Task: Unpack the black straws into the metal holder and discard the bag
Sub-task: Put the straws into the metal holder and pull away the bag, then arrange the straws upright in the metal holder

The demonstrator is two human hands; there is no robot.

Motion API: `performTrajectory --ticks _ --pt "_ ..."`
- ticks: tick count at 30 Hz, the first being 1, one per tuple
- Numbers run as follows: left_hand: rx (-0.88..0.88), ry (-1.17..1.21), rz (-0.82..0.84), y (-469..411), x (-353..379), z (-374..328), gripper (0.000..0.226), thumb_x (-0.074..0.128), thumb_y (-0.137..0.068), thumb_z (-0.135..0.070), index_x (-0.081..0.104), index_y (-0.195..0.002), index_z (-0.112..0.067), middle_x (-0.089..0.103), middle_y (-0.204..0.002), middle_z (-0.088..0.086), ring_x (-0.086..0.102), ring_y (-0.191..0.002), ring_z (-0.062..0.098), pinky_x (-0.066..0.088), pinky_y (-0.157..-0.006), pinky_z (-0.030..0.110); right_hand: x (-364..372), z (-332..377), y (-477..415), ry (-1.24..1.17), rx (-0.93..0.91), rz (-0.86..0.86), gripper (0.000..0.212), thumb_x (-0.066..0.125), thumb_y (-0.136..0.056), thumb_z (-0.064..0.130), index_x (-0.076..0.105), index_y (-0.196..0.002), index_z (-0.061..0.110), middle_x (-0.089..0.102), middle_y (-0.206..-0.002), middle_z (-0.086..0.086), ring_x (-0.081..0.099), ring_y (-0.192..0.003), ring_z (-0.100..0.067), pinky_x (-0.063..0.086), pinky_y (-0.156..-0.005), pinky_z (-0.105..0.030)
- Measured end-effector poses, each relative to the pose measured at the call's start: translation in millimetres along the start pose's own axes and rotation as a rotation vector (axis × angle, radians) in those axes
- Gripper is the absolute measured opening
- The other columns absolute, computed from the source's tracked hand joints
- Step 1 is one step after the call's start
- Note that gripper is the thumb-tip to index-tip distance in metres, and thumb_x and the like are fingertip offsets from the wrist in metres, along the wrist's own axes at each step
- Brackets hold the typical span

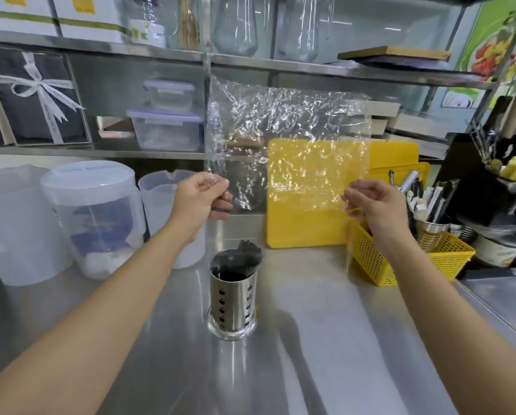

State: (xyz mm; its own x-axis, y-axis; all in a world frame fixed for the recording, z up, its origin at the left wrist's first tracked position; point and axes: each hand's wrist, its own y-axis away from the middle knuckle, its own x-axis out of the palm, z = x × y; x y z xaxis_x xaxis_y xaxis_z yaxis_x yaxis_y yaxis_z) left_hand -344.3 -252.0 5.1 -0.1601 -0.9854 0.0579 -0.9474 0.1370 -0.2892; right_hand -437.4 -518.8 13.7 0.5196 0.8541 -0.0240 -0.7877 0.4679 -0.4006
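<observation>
— So, from the head view: where do things stand?

— You hold the clear bag (pixel 286 139) stretched upright above the tabletop (pixel 325 339). Your left hand (pixel 201 199) is pinched shut on its lower left corner, and your right hand (pixel 373 205) is closed on the lower right edge. The black straws (pixel 244 256) stand in the metal holder (pixel 233 298), directly below and nearer to you. I'd judge the unpacking done, though something dark sits under your left fingers and I can't tell what.

— How will the bag handle?

— It looks thin, crinkly, nearly weightless and slippery. It probably won't keep any shape, so gather it by the edges you already grip and crumple it into one fist before discarding it.
</observation>
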Motion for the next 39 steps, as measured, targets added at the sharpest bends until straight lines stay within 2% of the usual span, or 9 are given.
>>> performTrajectory --ticks 4,12,20,24,27,31,34,37,39 --pt "-0.008 -0.058 0.08 5.3 43.3 10.1 0.015 0.058 -0.089 -0.014 0.055 -0.075 -0.013 0.06 -0.067 0.008 0.057 -0.038 0.006 0.045 -0.034 0.019 -45.4 -4.2 2.8 0.02 0.039 -0.113 0.011 0.065 -0.081 0.003 0.061 -0.083 0.013 0.068 -0.063 0.005 0.06 -0.054 -0.011 0.054 -0.055 -0.031" --pt "0.006 -0.133 0.21 17.6 115.7 36.9 0.015 0.058 -0.089 -0.017 0.056 -0.075 -0.015 0.06 -0.062 0.006 0.054 -0.037 0.009 0.039 -0.033 0.021 -117.1 -37.8 25.5 0.03 0.104 -0.284 0.017 0.064 -0.08 0.002 0.059 -0.074 0.018 0.067 -0.053 0.012 0.057 -0.045 0.0 0.046 -0.041 -0.017" --pt "-0.028 -0.139 0.232 13.1 147.1 41.6 0.012 0.055 -0.091 -0.016 0.052 -0.079 -0.015 0.058 -0.063 0.008 0.051 -0.033 0.009 0.039 -0.031 0.021 -142.6 -49.5 19.1 0.007 0.174 -0.317 0.014 0.064 -0.081 0.006 0.057 -0.075 0.017 0.063 -0.059 0.004 0.054 -0.043 -0.007 0.039 -0.039 -0.019" --pt "-0.223 -0.158 0.242 36.0 154.2 83.5 0.013 0.053 -0.091 -0.015 0.046 -0.081 -0.011 0.055 -0.061 0.008 0.045 -0.028 0.006 0.031 -0.027 0.016 -152.4 -80.7 25.3 0.096 0.338 -0.272 0.017 0.061 -0.083 0.004 0.053 -0.073 0.016 0.06 -0.068 -0.005 0.052 -0.038 -0.003 0.039 -0.035 -0.017" --pt "-0.271 -0.301 0.262 58.4 153.9 120.2 0.016 0.056 -0.09 -0.014 0.051 -0.078 -0.003 0.049 -0.046 0.001 0.038 -0.025 0.002 0.028 -0.029 0.013 -154.5 -119.6 38.4 0.254 0.446 -0.234 0.011 0.059 -0.083 0.0 0.056 -0.075 0.008 0.059 -0.058 -0.002 0.048 -0.034 -0.003 0.036 -0.034 -0.014" --pt "-0.422 -0.464 0.256 81.2 147.0 176.0 0.024 0.058 -0.088 -0.015 0.046 -0.068 -0.011 0.044 -0.056 0.002 0.041 -0.048 0.013 0.031 -0.042 0.017 -152.7 -170.9 63.2 0.353 0.562 -0.136 0.01 0.057 -0.083 -0.004 0.058 -0.077 0.004 0.056 -0.06 -0.01 0.046 -0.048 -0.018 0.035 -0.034 -0.013" --pt "-0.505 -0.518 0.248 99.0 145.5 201.5 0.032 0.054 -0.089 -0.015 0.037 -0.063 -0.017 0.041 -0.059 -0.001 0.035 -0.052 0.009 0.028 -0.043 0.016 -155.5 -196.6 80.2 0.468 0.605 -0.086 0.009 0.057 -0.081 -0.01 0.058 -0.089 -0.007 0.059 -0.068 -0.019 0.047 -0.048 -0.021 0.037 -0.034 -0.01" --pt "-0.559 -0.613 0.267 113.7 142.9 208.5 0.028 0.051 -0.089 -0.022 0.039 -0.064 -0.019 0.047 -0.063 -0.002 0.042 -0.057 0.011 0.03 -0.047 0.02 -159.0 -212.7 86.6 0.669 0.6 -0.008 0.017 0.065 -0.077 -0.005 0.06 -0.092 -0.013 0.06 -0.075 -0.02 0.053 -0.059 -0.026 0.044 -0.049 -0.023" --pt "-0.598 -0.672 0.299 120.6 137.9 211.6 0.025 0.048 -0.089 -0.026 0.04 -0.066 -0.02 0.049 -0.065 -0.001 0.044 -0.055 0.011 0.032 -0.05 0.025 -161.8 -220.1 89.4 0.789 0.618 0.052 0.022 0.069 -0.077 0.002 0.06 -0.093 -0.009 0.062 -0.085 -0.022 0.053 -0.074 -0.029 0.038 -0.066 -0.031"
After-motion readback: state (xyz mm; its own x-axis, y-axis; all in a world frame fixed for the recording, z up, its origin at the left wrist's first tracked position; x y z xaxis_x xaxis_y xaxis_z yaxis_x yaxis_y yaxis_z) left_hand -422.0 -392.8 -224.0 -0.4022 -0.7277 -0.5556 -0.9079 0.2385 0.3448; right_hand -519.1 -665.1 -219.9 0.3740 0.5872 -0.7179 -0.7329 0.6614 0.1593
